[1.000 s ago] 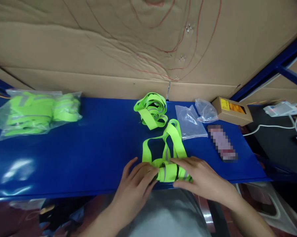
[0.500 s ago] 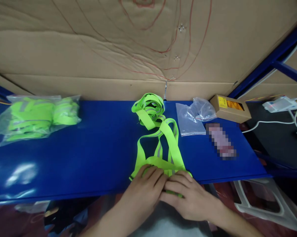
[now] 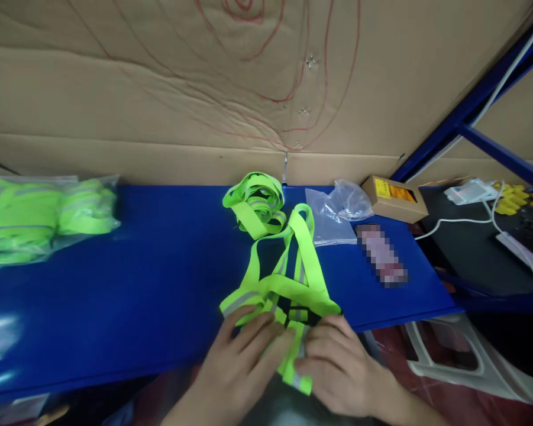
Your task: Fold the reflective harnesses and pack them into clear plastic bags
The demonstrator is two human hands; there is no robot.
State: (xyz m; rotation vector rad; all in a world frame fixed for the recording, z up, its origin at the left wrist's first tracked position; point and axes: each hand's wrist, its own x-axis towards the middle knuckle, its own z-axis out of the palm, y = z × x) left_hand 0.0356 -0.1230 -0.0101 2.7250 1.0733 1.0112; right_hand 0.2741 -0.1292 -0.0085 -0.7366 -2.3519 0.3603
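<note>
A neon yellow-green reflective vest [image 3: 313,260], made of elastic straps with grey stripes, lies at the front edge of the blue table. My left hand [image 3: 244,358] grips its lower straps, fingers curled over them and thumb pressed in. Close beside it, my right hand [image 3: 343,364] is closed around a strap near a black buckle-like piece [image 3: 298,313]. Between the two hands, a loose strap end [image 3: 298,380] hangs past the table edge. My fingers hide part of the vest's lower band. Behind it sits a loose coil of the same strap [image 3: 249,220].
Clear bags of green straps [image 3: 20,219] lie at left on the blue table [image 3: 168,266]. To the right are an empty plastic bag [image 3: 330,234], a cardboard box [image 3: 408,208] and a pixelated flat item [image 3: 384,255]. A cardboard wall [image 3: 181,106] stands behind; a pale stool [image 3: 419,358] is below.
My hands have moved apart and slightly down, exposing the lower straps and a loose end between them. The view has shifted right, so the table items appear further left.
</note>
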